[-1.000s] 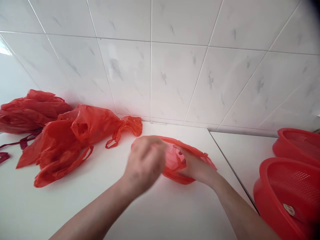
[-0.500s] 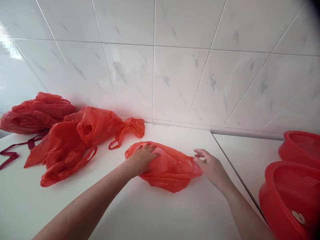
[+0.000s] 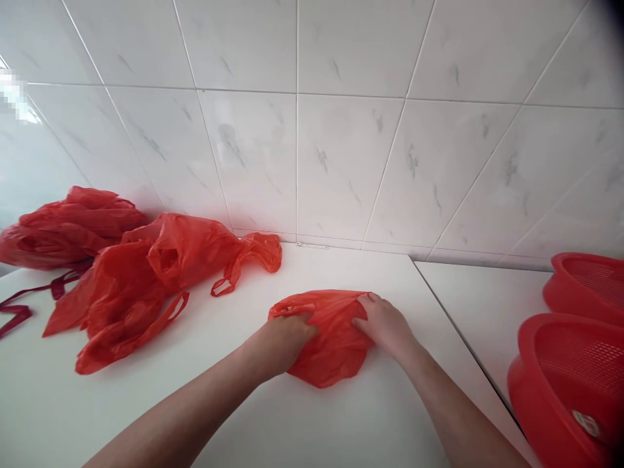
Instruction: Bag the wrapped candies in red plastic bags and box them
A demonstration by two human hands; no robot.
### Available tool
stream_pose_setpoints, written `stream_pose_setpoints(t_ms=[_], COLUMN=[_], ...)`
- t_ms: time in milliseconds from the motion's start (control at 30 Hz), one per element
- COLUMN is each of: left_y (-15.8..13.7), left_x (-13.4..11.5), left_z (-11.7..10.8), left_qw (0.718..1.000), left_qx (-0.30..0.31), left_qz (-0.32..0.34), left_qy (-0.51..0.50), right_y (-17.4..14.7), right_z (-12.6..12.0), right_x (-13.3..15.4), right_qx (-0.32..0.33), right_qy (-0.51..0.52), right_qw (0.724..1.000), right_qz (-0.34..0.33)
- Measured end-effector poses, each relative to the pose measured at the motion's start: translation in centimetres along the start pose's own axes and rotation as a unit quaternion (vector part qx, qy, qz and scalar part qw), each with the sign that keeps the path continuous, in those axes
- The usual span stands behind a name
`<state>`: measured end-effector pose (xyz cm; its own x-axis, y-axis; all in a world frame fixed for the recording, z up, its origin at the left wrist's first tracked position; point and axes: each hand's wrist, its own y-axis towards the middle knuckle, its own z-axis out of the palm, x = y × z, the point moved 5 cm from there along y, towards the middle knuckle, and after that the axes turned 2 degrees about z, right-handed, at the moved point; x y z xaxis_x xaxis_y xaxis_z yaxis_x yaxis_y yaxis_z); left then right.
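Observation:
A crumpled red plastic bag point(image 3: 331, 354) lies on the white tabletop in front of me, bunched between both hands. At the bag's left end, my left hand point(image 3: 285, 341) is curled on the film, its fingertips partly hidden in the folds. My right hand point(image 3: 387, 325) closes round the right end, thumb below and fingers above, with film gathered between them. Left of these lies a loose heap of similar red plastic bags point(image 3: 195, 250), handles trailing over the surface.
Farther left is a bigger bundle of red bags point(image 3: 78, 218), with a dark red strap point(image 3: 17, 312) near it. Two red plastic baskets point(image 3: 531, 364) stand on the adjoining surface at right, past a seam. A tiled wall point(image 3: 351, 162) rises behind the white table point(image 3: 273, 422).
My right hand has moved left and taken hold of the bag's end, squeezing the bag shorter. The left hand has shifted slightly right and its fingers have curled in.

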<state>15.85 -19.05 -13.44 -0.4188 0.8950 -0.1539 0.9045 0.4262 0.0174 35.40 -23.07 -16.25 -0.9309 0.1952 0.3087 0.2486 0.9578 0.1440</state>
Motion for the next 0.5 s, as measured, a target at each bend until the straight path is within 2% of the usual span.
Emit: stream_pose_setpoints(t_ms=[100, 133, 200, 267, 333, 400, 433, 500], left_y=[-0.3, -0.3, -0.5, -1.1, -1.6, -1.5, -1.2, -0.3], left_x=[0.0, -0.3, -0.6, 0.1, 2.0, 4.7, 6.0, 7.5], left_z=[-0.3, -0.8, -2.3, -3.9, -4.7, -3.9, -2.9, -0.7], left_qw=[0.998, 0.996, 0.984, 0.964, 0.946, 0.931, 0.908, 0.827], left_qx=[-0.002, -0.028, -0.131, -0.253, -0.318, -0.292, -0.254, -0.175], left_qz=[0.045, 0.07, 0.097, 0.049, -0.059, -0.176, -0.223, -0.271], left_qy=[0.033, 0.044, 0.065, 0.067, 0.022, -0.133, -0.249, -0.461], right_y=[0.2, -0.1, -1.1, -2.9, -4.8, -6.3, -6.8, -6.9], right_z=[-0.2, -0.6, -1.9, -3.1, -3.2, -2.1, -1.4, 0.0], right_x=[-1.1, -0.9, 0.2, 1.9, 3.7, 4.8, 4.9, 4.2], right_qx=[0.004, -0.009, -0.057, -0.098, -0.078, -0.022, 0.0, 0.007], right_qy=[0.017, 0.027, 0.051, 0.071, 0.066, 0.033, 0.007, -0.051], right_qw=[1.0, 1.0, 0.997, 0.991, 0.986, 0.979, 0.975, 0.974], right_qz=[-0.001, -0.007, -0.023, -0.065, -0.133, -0.201, -0.221, -0.222])
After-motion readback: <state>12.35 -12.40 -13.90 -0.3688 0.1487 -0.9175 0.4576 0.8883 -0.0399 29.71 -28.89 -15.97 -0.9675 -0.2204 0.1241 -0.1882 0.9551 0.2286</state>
